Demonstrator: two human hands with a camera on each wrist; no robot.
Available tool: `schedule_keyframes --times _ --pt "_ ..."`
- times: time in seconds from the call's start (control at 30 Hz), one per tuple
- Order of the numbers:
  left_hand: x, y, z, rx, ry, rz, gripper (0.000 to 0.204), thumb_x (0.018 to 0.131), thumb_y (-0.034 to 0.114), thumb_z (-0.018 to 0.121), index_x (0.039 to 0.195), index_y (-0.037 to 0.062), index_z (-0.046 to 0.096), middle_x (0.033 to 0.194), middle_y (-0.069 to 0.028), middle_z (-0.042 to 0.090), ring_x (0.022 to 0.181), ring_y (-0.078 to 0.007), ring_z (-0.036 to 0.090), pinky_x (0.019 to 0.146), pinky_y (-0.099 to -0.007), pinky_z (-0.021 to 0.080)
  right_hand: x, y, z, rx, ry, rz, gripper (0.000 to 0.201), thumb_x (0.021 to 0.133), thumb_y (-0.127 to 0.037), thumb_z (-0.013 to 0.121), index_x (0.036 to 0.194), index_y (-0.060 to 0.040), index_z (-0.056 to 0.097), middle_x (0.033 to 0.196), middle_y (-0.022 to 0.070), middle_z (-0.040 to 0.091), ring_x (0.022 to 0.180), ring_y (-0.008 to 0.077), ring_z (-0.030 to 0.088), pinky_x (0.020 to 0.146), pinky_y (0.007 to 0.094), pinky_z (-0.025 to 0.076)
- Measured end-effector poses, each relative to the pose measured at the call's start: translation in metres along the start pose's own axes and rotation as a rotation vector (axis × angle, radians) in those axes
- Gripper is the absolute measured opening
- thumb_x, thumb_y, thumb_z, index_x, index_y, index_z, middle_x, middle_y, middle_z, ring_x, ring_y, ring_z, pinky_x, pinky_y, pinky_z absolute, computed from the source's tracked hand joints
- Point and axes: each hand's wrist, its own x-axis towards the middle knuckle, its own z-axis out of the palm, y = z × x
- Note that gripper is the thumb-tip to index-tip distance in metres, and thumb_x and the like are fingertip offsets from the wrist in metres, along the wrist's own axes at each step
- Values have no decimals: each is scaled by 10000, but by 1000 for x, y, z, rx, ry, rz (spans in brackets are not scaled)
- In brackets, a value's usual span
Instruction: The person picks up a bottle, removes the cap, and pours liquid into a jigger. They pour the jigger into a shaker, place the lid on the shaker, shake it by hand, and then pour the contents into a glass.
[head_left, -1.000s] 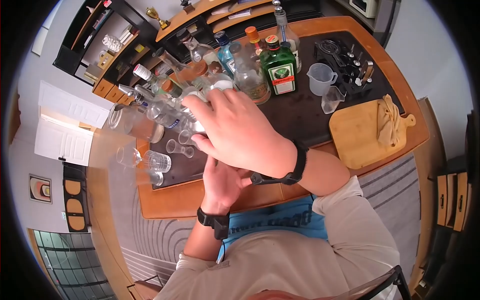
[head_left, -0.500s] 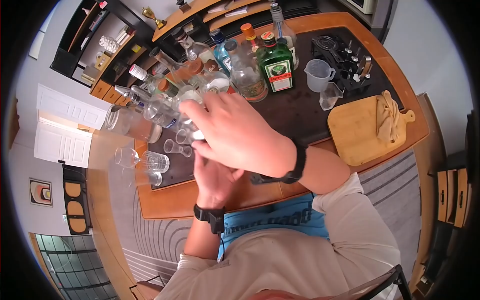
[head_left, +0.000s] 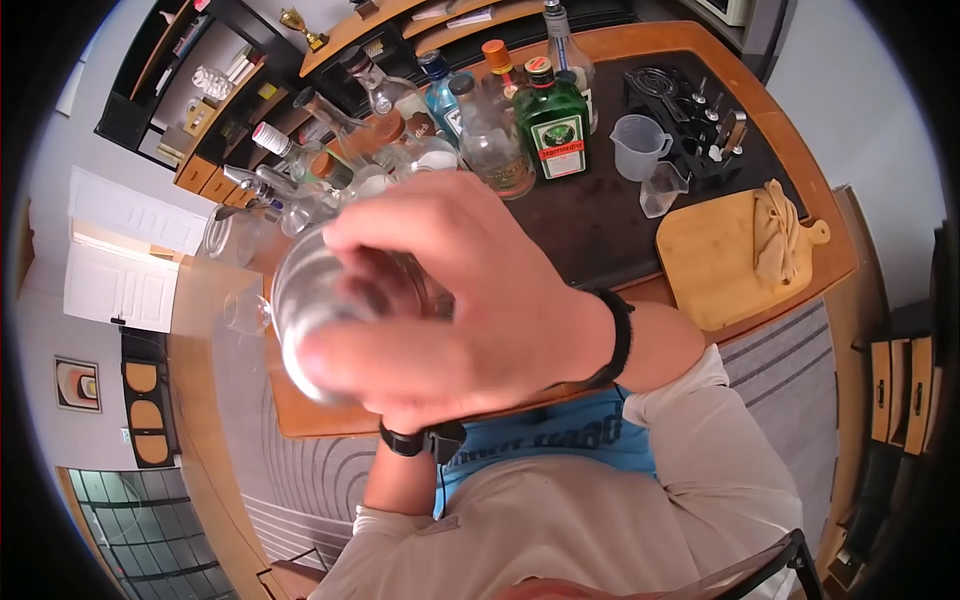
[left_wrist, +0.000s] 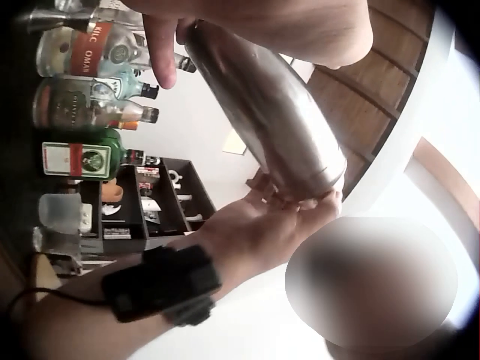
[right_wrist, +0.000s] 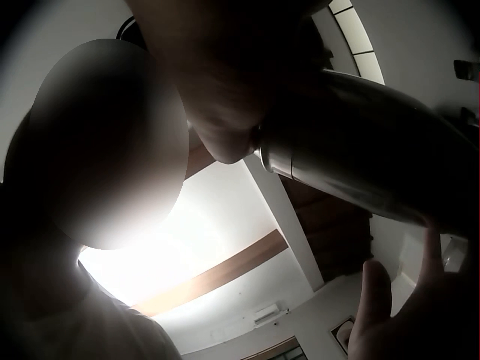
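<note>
A shiny metal cocktail shaker (left_wrist: 270,112) is held up between both hands, tilted, above the table's front edge. My right hand (head_left: 470,300) grips its wide round end, thumb and forefinger spread around the rim in the head view. At the narrower end is my left hand (left_wrist: 270,26), its fingers around that end with one finger extended past it. In the head view the left hand is mostly hidden behind the right. The right wrist view shows the shaker dark against the ceiling, slanting between the two hands.
Several bottles, including a green Jägermeister bottle (head_left: 556,125), crowd the table's back and left. A plastic measuring jug (head_left: 640,148), a black bar-tool stand (head_left: 690,125) and a wooden board (head_left: 705,260) with a folded cloth (head_left: 775,240) stand right. A stemmed glass (head_left: 245,312) is left.
Both hands have come up towards the head camera with the shaker. Its round end, mostly covered before, now shows large and blurred, and the left hand has slipped from sight behind the right.
</note>
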Motion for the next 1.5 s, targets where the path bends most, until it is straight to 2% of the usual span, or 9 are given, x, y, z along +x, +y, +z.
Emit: schedule_keyframes --times 0.2,0.4,0.6,0.73,0.87,0.97,1.1,1.4,1.5 --pt "39 41 31 -541 93 -87 677 1167 593 284 1628 111 398 1600 -100 521 1416 -315 563 1181 -497 472 -7 11 13 -69 -89 81 598 743 -164 860 1308 -210 668 1172 119 592 990 323 627 866 464 524" --pt "32 2 19 -955 -456 -1031 853 1095 754 282 1672 131 356 1637 -120 504 1378 -354 617 925 -522 641 -23 31 6 -608 -563 446 583 862 -217 838 1337 -46 546 985 136 625 941 336 660 826 476 510" --pt "40 27 23 -936 -468 -887 819 1109 725 286 1679 139 333 1652 -118 481 1407 -356 598 955 -533 655 -16 25 10 -509 -408 380 612 837 -220 855 1357 -90 559 1045 130 652 956 347 659 833 479 515" --pt "25 46 44 -790 -111 -224 763 1147 644 256 1703 124 297 1709 -114 396 1543 -305 445 1230 -499 442 -2 24 3 -198 -112 124 650 757 -169 859 1369 -155 642 1166 116 646 950 336 644 855 454 516" --pt "35 76 43 -2064 -221 -255 682 1167 587 282 1688 151 336 1696 -109 419 1553 -300 423 1274 -489 372 -6 19 15 -17 28 -75 649 728 -159 871 1322 -250 624 1088 100 577 975 308 620 820 445 494" --pt "47 48 38 -804 -117 -572 857 1091 717 345 1639 58 372 1600 -168 517 1470 -318 531 1189 -475 490 -10 21 9 -213 -243 282 610 782 -155 842 1353 -179 630 1172 131 614 993 361 635 875 449 549" --pt "31 11 24 -1030 -423 -1045 826 1081 772 288 1694 219 303 1593 -114 523 1433 -323 575 955 -551 642 -22 34 9 -406 -450 441 666 831 -156 842 1433 -118 557 1088 140 605 993 366 631 875 462 541" --pt "35 41 28 -782 -349 -762 855 1081 767 285 1685 163 316 1623 -110 509 1473 -327 530 1037 -564 612 -11 28 7 -345 -335 367 666 810 -165 872 1410 -113 589 1170 152 621 1015 359 637 892 453 539" --pt "24 48 24 -1031 -107 -214 589 1180 511 347 1576 90 459 1541 -108 567 1332 -273 635 1038 -500 577 0 12 1 35 -85 59 631 748 -162 930 1325 -209 678 1328 178 615 1069 351 642 909 445 545"
